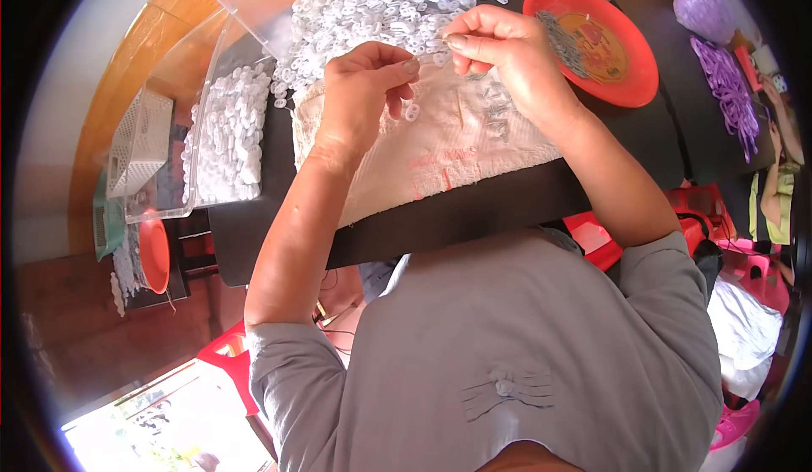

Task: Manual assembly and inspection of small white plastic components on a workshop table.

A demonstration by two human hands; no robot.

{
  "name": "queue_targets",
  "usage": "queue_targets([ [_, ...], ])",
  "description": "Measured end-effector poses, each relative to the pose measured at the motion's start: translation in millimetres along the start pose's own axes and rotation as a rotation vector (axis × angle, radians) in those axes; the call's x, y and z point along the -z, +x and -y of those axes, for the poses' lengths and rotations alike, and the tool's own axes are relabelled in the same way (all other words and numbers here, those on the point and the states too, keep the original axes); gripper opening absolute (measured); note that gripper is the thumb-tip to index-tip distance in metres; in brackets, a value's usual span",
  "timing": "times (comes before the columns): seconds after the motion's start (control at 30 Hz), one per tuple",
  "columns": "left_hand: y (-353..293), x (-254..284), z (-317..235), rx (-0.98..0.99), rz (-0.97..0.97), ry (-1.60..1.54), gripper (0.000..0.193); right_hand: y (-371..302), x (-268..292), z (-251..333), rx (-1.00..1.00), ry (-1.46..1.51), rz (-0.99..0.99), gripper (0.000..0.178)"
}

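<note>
My left hand [368,91] is raised over a pale woven cloth [457,146], its thumb and forefinger pinched together. A small white ring-like plastic piece [412,112] shows just below those fingertips; whether it is held or lies on the cloth I cannot tell. Facing it, my right hand [507,53] also pinches thumb against forefinger, and whatever is between them is too small to make out. A gap separates the two hands. Beyond them is a large heap of similar white pieces [364,7]. Close to my right hand, a red plate [639,70] holds a pile of thin grey metal bits [562,45].
Left on the black table [474,197] stands a clear plastic bin [199,155] with more white pieces. A white perforated basket [139,146] is beyond it. Purple cord [727,91] and a purple bag [704,7] lie far right, near another person's arm [782,121].
</note>
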State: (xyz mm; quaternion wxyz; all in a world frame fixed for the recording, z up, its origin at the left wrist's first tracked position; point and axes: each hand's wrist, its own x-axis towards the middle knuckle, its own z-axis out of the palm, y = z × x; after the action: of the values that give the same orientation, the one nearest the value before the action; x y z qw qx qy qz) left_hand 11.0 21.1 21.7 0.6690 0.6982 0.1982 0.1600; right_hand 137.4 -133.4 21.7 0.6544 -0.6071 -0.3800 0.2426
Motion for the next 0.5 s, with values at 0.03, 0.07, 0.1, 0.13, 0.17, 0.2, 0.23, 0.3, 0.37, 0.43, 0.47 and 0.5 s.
queue_targets([
  [0.03,-7,1,-1,0.016,-0.021,-0.143,0.012,-1,-5,0,0.001,-0.006,0.009,0.012],
  [0.07,-12,0,1,0.031,-0.035,-0.199,0.011,-3,-13,1,-0.033,0.019,-0.001,0.012],
  [0.1,-16,-1,2,0.028,-0.042,-0.206,0.011,-4,-19,1,-0.067,0.045,-0.011,0.012],
  [0.13,-20,-2,3,0.025,-0.041,-0.237,0.01,-4,-23,-2,-0.068,0.046,0.029,0.011],
  [0.17,-22,-3,3,0.021,-0.038,-0.269,0.01,-4,-28,-1,-0.067,0.039,0.037,0.011],
  [0.2,-25,-4,3,0.02,-0.041,-0.3,0.009,-7,-34,1,-0.073,0.055,0.037,0.011],
  [0.23,-26,-5,5,0.016,-0.044,-0.308,0.009,-8,-38,2,-0.078,0.07,0.036,0.011],
  [0.3,-27,-6,7,-0.031,-0.114,-0.298,0.008,-7,-39,-3,-0.055,0.064,0.058,0.011],
  [0.37,-28,-7,12,-0.07,-0.134,-0.241,0.008,-5,-41,-2,-0.031,0.052,0.052,0.01],
  [0.43,-30,-8,15,-0.102,-0.153,-0.182,0.009,-3,-43,-1,-0.026,0.024,0.06,0.009],
  [0.47,-31,-8,15,-0.114,-0.164,-0.13,0.009,-3,-44,0,-0.021,0.003,0.064,0.009],
  [0.5,-32,-8,16,-0.124,-0.175,-0.079,0.01,-2,-46,2,-0.023,-0.001,0.068,0.009],
])
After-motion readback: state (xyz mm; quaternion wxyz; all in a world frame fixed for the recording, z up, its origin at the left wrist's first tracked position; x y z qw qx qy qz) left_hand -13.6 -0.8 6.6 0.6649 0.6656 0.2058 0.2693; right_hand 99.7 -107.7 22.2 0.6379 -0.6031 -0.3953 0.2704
